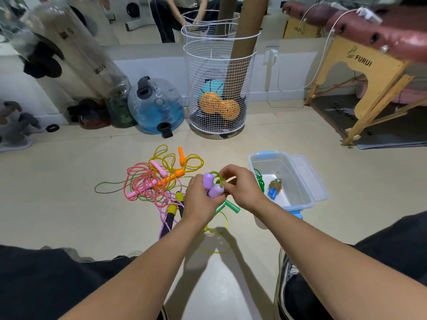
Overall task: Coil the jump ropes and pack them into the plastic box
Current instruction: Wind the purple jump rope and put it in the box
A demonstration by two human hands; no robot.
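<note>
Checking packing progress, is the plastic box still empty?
No, the plastic box already holds a coiled rope with blue handles and some green rope.

Left hand (200, 199) grips two purple handles (213, 185); right hand (240, 188) seemingly pinches their green rope (219, 176), beside the plastic box (309, 190) holding a coiled blue-handled rope (274, 187).

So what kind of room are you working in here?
Probably a home gym or fitness studio: clear water-filled weight bag, white wire basket of balls, folding wooden massage table and wall mirror.
</note>
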